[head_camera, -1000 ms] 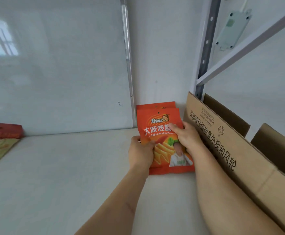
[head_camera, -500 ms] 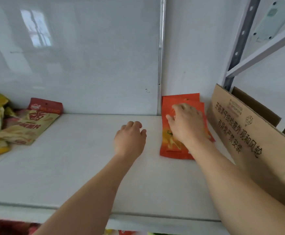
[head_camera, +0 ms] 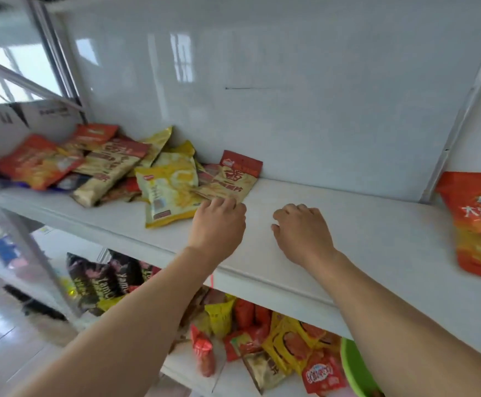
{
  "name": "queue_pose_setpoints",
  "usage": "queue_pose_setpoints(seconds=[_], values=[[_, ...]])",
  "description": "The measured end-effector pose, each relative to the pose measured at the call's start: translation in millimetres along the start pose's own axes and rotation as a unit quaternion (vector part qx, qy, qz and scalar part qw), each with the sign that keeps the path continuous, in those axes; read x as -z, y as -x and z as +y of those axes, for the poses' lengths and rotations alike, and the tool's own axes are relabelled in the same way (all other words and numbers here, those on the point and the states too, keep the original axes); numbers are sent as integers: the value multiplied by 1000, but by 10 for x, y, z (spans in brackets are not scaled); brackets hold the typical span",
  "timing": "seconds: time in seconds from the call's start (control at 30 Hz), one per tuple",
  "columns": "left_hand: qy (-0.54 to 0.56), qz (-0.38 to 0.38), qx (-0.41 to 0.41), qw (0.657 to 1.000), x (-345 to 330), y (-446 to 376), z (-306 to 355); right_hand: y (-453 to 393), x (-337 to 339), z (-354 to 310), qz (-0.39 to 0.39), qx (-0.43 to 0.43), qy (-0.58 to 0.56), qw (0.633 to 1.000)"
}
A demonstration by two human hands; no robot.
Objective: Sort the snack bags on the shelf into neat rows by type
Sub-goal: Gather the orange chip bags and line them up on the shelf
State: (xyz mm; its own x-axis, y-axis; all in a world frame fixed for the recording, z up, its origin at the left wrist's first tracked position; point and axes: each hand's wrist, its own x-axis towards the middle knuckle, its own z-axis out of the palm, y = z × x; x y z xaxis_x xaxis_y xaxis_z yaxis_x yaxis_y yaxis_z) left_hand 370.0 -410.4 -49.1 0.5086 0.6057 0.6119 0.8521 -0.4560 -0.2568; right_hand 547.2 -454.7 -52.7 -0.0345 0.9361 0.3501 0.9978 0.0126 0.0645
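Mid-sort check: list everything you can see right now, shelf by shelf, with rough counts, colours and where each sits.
orange chip bags: at least one, orange, flat at the right end of the upper shelf.
mixed snack pile: many overlapping bags, exact count unclear, orange, yellow, tan and red, left half of the upper shelf.
yellow bag: one, front of the pile.
tan-and-red bag: one, the pile's right edge.
upper shelf: one, white.
lower-shelf snacks: many, black, yellow and red, loose.
green bowl: one, lower right, partly hidden.
left hand: empty, at the tan-and-red bag's front edge.
right hand: empty, over bare shelf.

Shop stockroom — metal shelf [head_camera: 376,239], heaped snack bags [head_camera: 165,181]
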Motion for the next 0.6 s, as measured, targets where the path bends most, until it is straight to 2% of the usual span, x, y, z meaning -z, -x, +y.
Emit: queue_pose_setpoints(seconds=[0.27, 0.6], values=[[-53, 5, 26, 998, 71, 427, -1382, -646, 13, -1417, 16, 64, -12, 998], [-90, -1, 129, 988, -352, 442, -2708, -1751, -184, -2465, 50, 113, -55, 991]])
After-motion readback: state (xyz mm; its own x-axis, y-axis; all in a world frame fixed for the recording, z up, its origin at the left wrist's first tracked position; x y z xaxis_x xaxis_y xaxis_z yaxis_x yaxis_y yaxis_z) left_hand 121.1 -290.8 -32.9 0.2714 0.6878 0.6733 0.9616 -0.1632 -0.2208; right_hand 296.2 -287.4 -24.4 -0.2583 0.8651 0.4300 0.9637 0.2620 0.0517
